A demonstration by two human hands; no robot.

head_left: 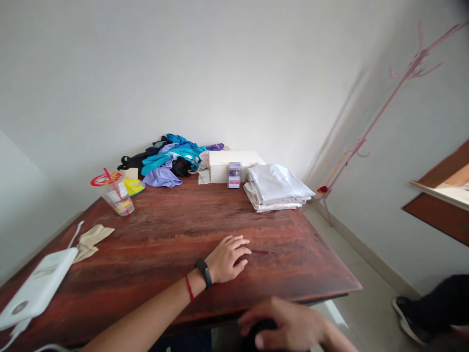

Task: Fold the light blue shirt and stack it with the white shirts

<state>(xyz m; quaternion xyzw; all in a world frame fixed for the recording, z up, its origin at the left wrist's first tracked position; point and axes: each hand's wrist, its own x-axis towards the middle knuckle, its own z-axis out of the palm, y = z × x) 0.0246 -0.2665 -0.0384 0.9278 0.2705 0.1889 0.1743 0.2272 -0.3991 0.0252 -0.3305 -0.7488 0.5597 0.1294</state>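
My left hand (227, 259) lies palm down on the dark red-brown wooden table (164, 264), fingers spread, holding nothing. On that wrist are a black fitness band (203, 273) and a red string (189, 288). Past its fingertips, a stack of folded white cloth or garments (276, 188) rests toward the back right. My right hand (289, 325), blurred, is low at the table's front edge. Its fingers and thumb curl around a dark rounded thing (262, 330), which is mostly hidden and too unclear to name.
Crumpled clothes (170, 159) are heaped at the back beside a white box (220, 166); a small blurred-out pack (234, 175) stands before it. A plastic cup (119, 195), tan cloth (91, 239) and white power bank (40, 283) sit left. Beyond stands a pink coat rack (384, 107); someone's shoe (410, 318) is at right.
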